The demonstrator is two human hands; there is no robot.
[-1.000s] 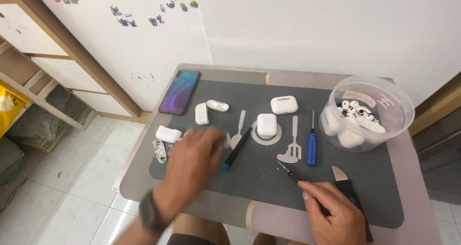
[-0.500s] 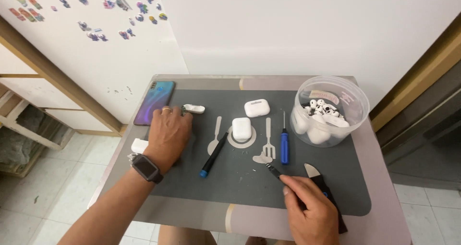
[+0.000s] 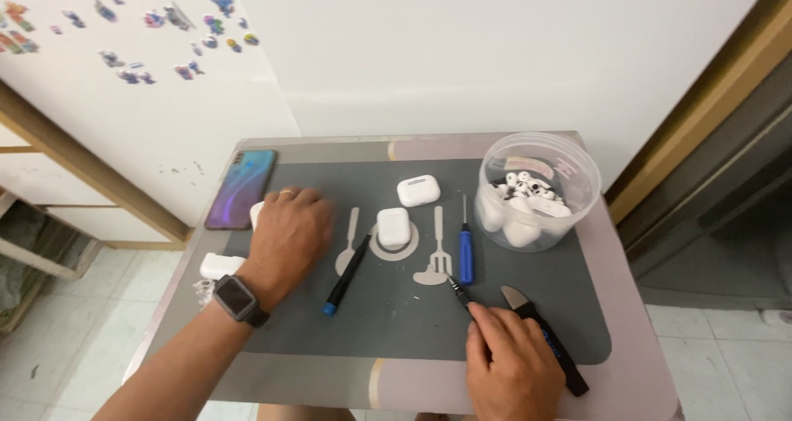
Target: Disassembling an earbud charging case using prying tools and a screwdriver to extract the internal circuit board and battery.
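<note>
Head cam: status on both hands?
Left hand flat over a small white case beside the phone. Right hand holds thin black tool, tip near fork print. Nothing blocking.

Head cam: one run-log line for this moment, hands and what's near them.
left hand: flat on grey mat, covering a white case | right hand: gripping thin black tool | nearby: blue screwdriver, phone, clear tub

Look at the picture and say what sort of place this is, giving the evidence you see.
Probably a small home repair bench for earbuds. A grey work mat covers a little table, small screwdrivers such as the blue one lie on it beside white earbud cases, and a clear tub holds loose earbuds.
</note>
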